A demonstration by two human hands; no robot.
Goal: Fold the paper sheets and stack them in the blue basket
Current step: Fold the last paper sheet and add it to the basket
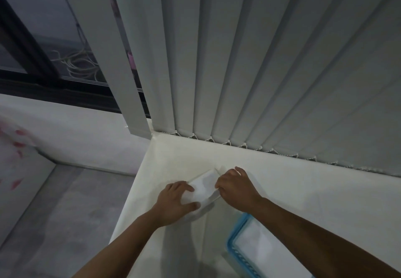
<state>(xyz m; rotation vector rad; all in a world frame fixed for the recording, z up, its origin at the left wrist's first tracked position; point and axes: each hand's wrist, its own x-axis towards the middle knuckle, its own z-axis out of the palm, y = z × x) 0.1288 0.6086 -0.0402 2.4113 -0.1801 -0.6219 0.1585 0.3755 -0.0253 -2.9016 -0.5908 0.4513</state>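
Two bare forearms come in from the bottom edge, and under the right one sits the blue basket [235, 230], at the near right of the white table [308, 193], with white paper [260, 247] lying inside it. Further in, near the table's left edge, both hands meet over a folded paper sheet [204, 187] that lies on the tabletop, well apart from the basket. The left hand [173, 201] rests on the sheet's left side with its fingers spread and fairly straight, the thumb pressing down near the sheet's near corner. The right hand [236, 188] has its fingers curled in and pinches the sheet's right edge, where the paper lifts slightly off the table. Behind the table hang pale vertical blinds [238, 60], their bottom ends linked by a small beaded chain along the table's far edge. To the left is a dark-framed window [32, 49] with a coil of pale cord [80, 65] seen behind the glass, and below it a grey floor [65, 212].
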